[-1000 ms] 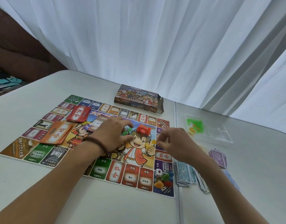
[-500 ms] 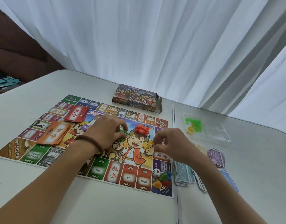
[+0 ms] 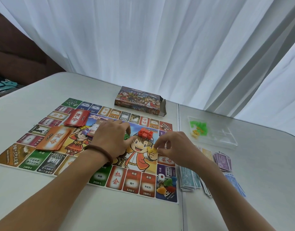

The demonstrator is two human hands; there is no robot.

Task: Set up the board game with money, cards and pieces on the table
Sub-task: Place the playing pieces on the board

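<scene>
The colourful game board (image 3: 35,161) lies flat on the white table. My left hand (image 3: 110,139) rests over its middle, fingers curled around small green pieces (image 3: 126,136). My right hand (image 3: 173,147) pinches small yellow pieces (image 3: 152,150) on the board's picture. A cluster of red pieces (image 3: 145,134) sits between my hands. A red card stack (image 3: 77,120) and an orange card stack (image 3: 55,138) lie on the board's left. A die (image 3: 160,178) and coloured pawns (image 3: 166,185) stand on the near right corner square. Paper money stacks (image 3: 188,179) lie right of the board.
The game box (image 3: 140,101) lies behind the board near the curtain. A clear plastic tray (image 3: 226,135) with green and yellow pieces sits at the right. Purple notes (image 3: 222,160) and blue notes (image 3: 233,182) lie beside the money. A seam (image 3: 180,164) splits the table.
My right hand has shifted slightly on the yellow pieces; my left hand has closed over the green pieces. The view has drifted a little.
</scene>
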